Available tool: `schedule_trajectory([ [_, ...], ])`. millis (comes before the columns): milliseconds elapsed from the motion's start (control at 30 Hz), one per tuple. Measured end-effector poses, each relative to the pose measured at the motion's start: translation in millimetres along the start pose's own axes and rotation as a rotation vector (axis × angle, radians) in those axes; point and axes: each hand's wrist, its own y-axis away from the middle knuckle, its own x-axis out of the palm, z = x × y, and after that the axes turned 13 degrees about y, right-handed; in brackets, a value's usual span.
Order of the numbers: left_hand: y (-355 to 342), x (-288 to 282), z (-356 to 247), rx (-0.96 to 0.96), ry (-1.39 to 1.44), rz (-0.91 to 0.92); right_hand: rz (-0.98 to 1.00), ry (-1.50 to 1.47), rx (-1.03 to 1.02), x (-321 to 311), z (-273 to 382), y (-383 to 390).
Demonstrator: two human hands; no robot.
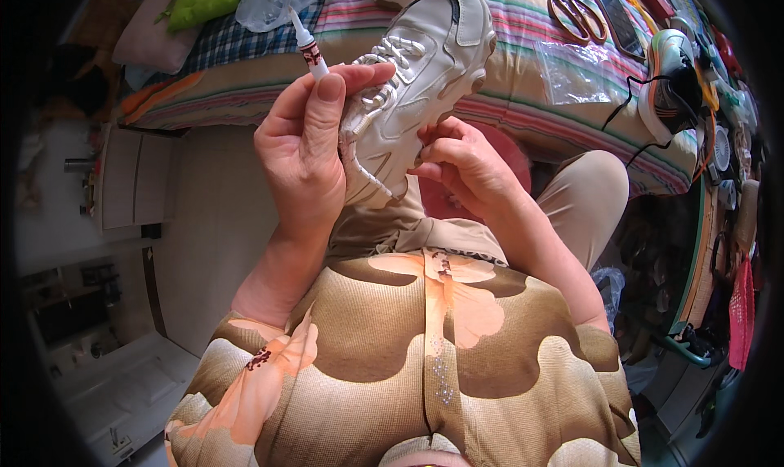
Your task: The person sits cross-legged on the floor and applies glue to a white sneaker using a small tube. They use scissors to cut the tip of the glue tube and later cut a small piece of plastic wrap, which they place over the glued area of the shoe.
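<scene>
Item 1: cream-white lace-up sneaker [425, 83], synthetic upper, chunky sole. Located between the two hands, tilted, toe pointing away from the wearer, sole turned toward the right hand; the tilt presumably brings the sole's edge within easy reach.

Item 2: slim white plastic tube [311, 52], tapering nozzle, dark red print. Pinched by the left thumb against the fingers, nozzle up and clear of the shoe, probably to keep its tip off the upper.

Left hand [309, 136]: closed on the tube, fingers resting at the laces; it appears to steady the sneaker as well.

Right hand [461, 158]: fingers bent narrow at the sole's edge near the heel; gripping or merely pressing, cannot tell.

Surroundings: multicoloured striped woven cloth [523, 120], just beyond both hands. On it, beyond the right hand and rightward: clear plastic bag [572, 73], scissors with reddish-brown looped handles [600, 28], black rectangular phone [622, 24]; farther right, pale sports shoe with black laces [663, 91].
</scene>
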Motion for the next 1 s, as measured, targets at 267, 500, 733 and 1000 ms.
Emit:
schedule_trajectory([
  [267,5.4,-0.6,3.6,-0.012,-0.034,-0.005,-0.055,0.145,0.048,6.3,-0.4,-4.0],
  [500,7.5,-2.3,8.0,-0.035,-0.099,0.005,-0.104,0.253,0.015,10.2,-0.1,-2.5],
  [733,7.7,-12.0,5.4,-0.013,-0.066,-0.042,-0.101,0.254,0.037,11.7,-1.9,-6.4],
  [1000,4.7,-16.9,14.4,-0.015,-0.118,-0.076,-0.056,0.1,0.089,-0.6,-13.4,-20.6],
])
